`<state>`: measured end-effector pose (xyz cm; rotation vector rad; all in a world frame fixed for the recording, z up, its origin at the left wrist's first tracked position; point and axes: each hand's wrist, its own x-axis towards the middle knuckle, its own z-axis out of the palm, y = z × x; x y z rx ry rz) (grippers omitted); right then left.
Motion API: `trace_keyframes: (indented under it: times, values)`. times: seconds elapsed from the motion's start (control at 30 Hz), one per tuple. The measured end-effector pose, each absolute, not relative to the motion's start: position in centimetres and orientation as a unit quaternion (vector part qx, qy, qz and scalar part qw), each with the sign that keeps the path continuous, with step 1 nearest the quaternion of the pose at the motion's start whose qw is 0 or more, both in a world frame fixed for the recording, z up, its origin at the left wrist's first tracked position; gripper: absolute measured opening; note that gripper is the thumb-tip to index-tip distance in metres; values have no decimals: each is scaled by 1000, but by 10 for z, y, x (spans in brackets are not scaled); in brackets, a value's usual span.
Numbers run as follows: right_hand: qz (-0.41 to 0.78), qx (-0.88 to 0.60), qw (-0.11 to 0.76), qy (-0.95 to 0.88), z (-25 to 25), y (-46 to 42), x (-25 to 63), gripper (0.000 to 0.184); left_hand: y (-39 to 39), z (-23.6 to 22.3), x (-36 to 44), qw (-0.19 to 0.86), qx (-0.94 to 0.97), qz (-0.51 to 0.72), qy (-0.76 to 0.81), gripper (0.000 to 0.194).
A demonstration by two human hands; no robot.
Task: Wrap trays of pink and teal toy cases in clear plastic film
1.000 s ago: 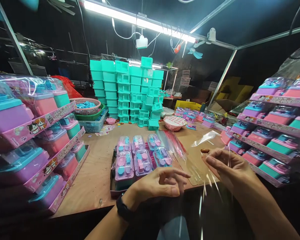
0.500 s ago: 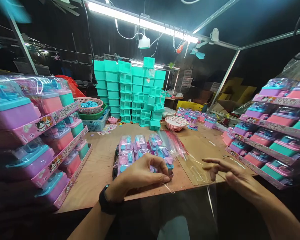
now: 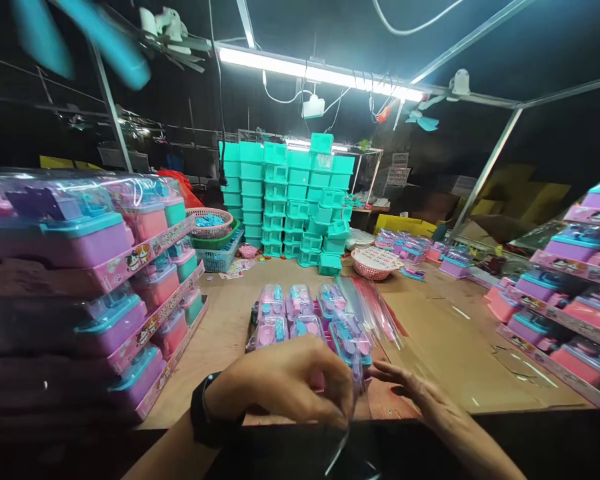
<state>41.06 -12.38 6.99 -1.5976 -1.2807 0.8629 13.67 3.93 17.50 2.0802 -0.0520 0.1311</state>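
Observation:
My left hand (image 3: 285,380), with a black band on the wrist, pinches thin clear plastic film (image 3: 337,455) that hangs below the table edge. Whether the film is a bag or a sheet, I cannot tell. Fingers stretched out, my right hand (image 3: 425,397) is open at the near right corner of a group of small toy boxes (image 3: 273,330). These pink, purple and blue boxes have clear domed lids and sit close together in a tray mostly hidden by my left hand. Behind my right fingers lies a pile of clear plastic bags (image 3: 373,307).
Filled trays of toy boxes are stacked at left (image 3: 165,287) and right (image 3: 580,300). Teal bins (image 3: 290,200) form a wall at the back. A pink basket (image 3: 373,272) holds printed sheets. Cardboard (image 3: 440,333) covers the right side of the table (image 3: 220,320).
My right hand has moved left, from over the cardboard to beside the boxes. My left hand keeps its pinch on the film. The head view has turned slightly left.

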Motion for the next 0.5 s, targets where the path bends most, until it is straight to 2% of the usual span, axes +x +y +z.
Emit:
trace_keyframes:
  times: [0.13, 0.2, 0.33, 0.43, 0.5]
  values:
    - [421, -467, 515, -582, 73, -82, 391, 83, 40, 186, 132, 504, 858, 28, -91, 3]
    - [459, -406, 537, -579, 87, -67, 385, 90, 42, 200, 128, 490, 865, 19, -103, 14]
    - [479, -375, 533, -587, 129, -50, 379, 89, 50, 233, 119, 448, 890, 8, -80, 36]
    - [438, -379, 573, -580, 153, -50, 385, 88, 59, 247, 111, 412, 910, 23, -31, 38]
    - [389, -421, 581, -578, 160, -55, 396, 79, 64, 246, 107, 399, 916, 33, 1, 38]
